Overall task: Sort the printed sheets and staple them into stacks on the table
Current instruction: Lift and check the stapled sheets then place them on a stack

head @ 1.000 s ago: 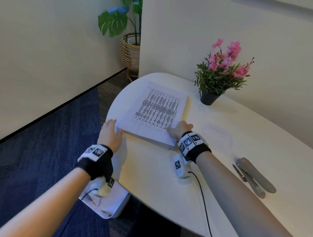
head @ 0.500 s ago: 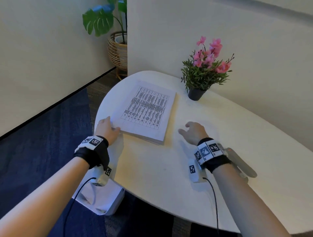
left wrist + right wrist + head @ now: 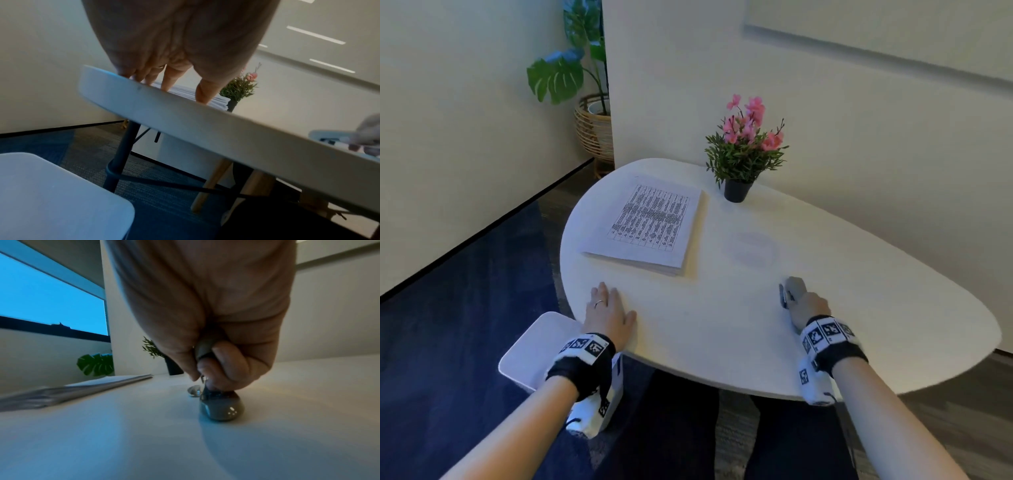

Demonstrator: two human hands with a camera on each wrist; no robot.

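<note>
right hand (image 3: 807, 304) curled round stapler (image 3: 790, 288) on worktop (image 3: 722, 325) | left hand (image 3: 608, 313) flat, fingers straight, holding nothing | paper stack (image 3: 645, 226) ahead of left hand, well apart from stapler | risk: unpinned sheets may skew when stapled

Table (image 3: 722, 335) stands against the wall, person seated at its near edge. Stack of printed sheets (image 3: 643, 228) lies flat on the table's far-left part. Potted flowers (image 3: 746, 150) stand on the table behind and to the right of the stack, close to the wall. Left hand (image 3: 609, 317) rests flat on the near-left table edge, in front of the stack and apart from it. Right hand (image 3: 806, 306) is at the near-right, wrapped around the stapler (image 3: 791, 289), whose base sits on the tabletop. Stool (image 3: 530, 349) stands on the floor left of the table, below the left wrist. Large leafy plant in a basket (image 3: 594, 126) stands on the floor behind the table's far-left end.
</note>
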